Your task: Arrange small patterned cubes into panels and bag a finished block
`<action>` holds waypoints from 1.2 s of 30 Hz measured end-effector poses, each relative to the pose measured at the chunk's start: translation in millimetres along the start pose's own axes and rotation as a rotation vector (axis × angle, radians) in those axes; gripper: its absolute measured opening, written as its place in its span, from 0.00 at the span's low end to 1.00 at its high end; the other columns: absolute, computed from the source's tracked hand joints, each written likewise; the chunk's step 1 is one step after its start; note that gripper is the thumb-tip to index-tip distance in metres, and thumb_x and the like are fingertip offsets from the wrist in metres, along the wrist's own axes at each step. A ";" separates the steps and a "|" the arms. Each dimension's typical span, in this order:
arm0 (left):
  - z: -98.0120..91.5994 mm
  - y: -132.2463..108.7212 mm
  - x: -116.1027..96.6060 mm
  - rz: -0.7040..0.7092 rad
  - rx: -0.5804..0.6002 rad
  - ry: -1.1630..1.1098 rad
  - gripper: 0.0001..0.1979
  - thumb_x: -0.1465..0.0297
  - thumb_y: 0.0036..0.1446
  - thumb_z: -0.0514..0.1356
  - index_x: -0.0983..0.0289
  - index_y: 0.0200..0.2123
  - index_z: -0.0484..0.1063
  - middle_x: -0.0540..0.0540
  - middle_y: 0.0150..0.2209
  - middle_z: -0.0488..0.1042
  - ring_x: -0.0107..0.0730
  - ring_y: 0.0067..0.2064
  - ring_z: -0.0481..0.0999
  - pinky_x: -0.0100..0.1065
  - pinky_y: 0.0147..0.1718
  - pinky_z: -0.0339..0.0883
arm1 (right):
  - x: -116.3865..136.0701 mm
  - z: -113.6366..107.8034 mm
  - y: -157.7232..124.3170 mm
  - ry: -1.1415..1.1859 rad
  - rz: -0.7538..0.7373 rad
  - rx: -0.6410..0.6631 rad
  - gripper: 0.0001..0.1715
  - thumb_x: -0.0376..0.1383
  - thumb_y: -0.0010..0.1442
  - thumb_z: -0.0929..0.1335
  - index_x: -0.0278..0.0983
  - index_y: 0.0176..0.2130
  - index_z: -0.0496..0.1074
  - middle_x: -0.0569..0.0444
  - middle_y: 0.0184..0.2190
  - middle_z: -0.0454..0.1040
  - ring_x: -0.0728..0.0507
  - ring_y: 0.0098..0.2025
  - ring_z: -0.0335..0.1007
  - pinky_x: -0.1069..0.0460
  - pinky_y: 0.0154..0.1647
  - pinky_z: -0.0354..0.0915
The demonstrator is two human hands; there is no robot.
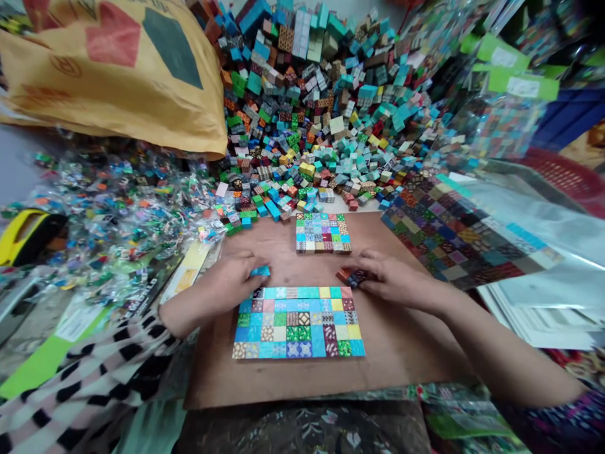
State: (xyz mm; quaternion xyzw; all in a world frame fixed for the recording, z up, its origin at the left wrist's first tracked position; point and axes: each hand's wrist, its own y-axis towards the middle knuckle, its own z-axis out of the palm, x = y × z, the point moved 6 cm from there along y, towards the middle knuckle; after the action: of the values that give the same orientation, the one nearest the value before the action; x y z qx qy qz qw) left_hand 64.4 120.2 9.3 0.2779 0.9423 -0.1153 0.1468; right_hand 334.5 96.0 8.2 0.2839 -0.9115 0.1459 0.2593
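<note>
My left hand [231, 276] is closed, its fingertips on a small blue block [260, 270] above the top left corner of a larger block array. My right hand [385, 277] is closed around a few dark and orange-red patterned blocks [350, 276], partly hidden by the fingers, near the array's top right corner. The array [299, 323] is a flat rectangle of colourful printed cubes in neat rows. Beyond the hands sits a smaller rectangle of similar cubes [323, 233]. Both arrays rest on a brown board [401, 343].
A large heap of loose printed blocks [302, 120] rises behind the board. At left lie a yellow sack [113, 82], small clear plastic packets [127, 195] and a yellow-and-black tool [23, 236]. On the right are a bagged sheet of cubes [454, 233] and a red basket [567, 176].
</note>
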 end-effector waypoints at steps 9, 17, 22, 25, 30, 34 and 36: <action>1.2 3.2 12.3 -0.164 -0.160 -0.160 0.09 0.67 0.56 0.54 0.64 0.37 0.72 0.57 0.34 0.76 0.41 0.36 0.75 0.40 0.37 0.66 | 11.0 -8.9 16.6 0.411 0.146 0.001 0.25 0.36 0.57 0.69 0.40 0.54 0.67 0.52 0.43 0.75 0.44 0.42 0.71 0.49 0.41 0.67; 23.1 -3.7 30.9 -0.290 -0.136 -0.913 0.16 0.63 0.52 0.61 0.64 0.44 0.72 0.56 0.38 0.78 0.38 0.38 0.78 0.37 0.35 0.73 | 84.5 23.3 87.6 -0.034 -0.053 0.033 0.15 0.32 0.54 0.69 0.37 0.44 0.70 0.49 0.39 0.73 0.42 0.41 0.68 0.50 0.37 0.60; 24.5 -4.7 35.0 -0.272 -0.058 -0.976 0.17 0.70 0.47 0.65 0.63 0.43 0.76 0.53 0.35 0.79 0.37 0.38 0.77 0.37 0.39 0.73 | 93.0 39.0 110.3 -0.160 0.055 0.061 0.12 0.38 0.59 0.69 0.35 0.43 0.70 0.45 0.39 0.75 0.42 0.38 0.67 0.50 0.33 0.56; 25.1 -4.5 36.7 -0.287 -0.001 -0.979 0.18 0.72 0.45 0.64 0.63 0.43 0.77 0.51 0.31 0.78 0.35 0.36 0.77 0.37 0.39 0.73 | 92.4 39.6 113.2 -0.133 0.095 0.059 0.14 0.40 0.59 0.70 0.34 0.42 0.71 0.47 0.37 0.76 0.44 0.34 0.66 0.50 0.30 0.54; 23.1 -7.2 35.8 -0.294 0.016 -0.909 0.18 0.73 0.46 0.60 0.62 0.43 0.78 0.52 0.34 0.80 0.34 0.35 0.76 0.38 0.39 0.72 | 95.5 38.0 110.4 -0.081 0.063 0.069 0.10 0.38 0.60 0.69 0.35 0.41 0.72 0.49 0.35 0.76 0.46 0.32 0.66 0.51 0.30 0.54; 18.1 -13.4 38.7 -0.267 -0.029 -0.745 0.19 0.71 0.49 0.60 0.61 0.46 0.79 0.52 0.35 0.81 0.36 0.36 0.77 0.37 0.38 0.73 | 97.5 39.8 109.7 -0.054 0.031 0.059 0.08 0.37 0.60 0.67 0.36 0.40 0.73 0.50 0.36 0.77 0.45 0.33 0.67 0.51 0.31 0.55; 15.3 -16.3 41.8 -0.250 -0.068 -0.692 0.18 0.71 0.50 0.60 0.61 0.46 0.79 0.53 0.36 0.81 0.37 0.39 0.77 0.37 0.39 0.73 | 98.7 42.4 110.9 -0.032 0.029 0.066 0.08 0.36 0.60 0.67 0.36 0.40 0.73 0.50 0.36 0.77 0.46 0.33 0.67 0.51 0.30 0.55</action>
State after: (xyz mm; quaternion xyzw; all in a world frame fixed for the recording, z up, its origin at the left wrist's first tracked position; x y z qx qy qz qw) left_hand 25.0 122.7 -17.0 0.0999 0.8669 -0.1881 0.4507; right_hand 182.7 123.2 15.0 0.2813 -0.9143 0.1751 0.2329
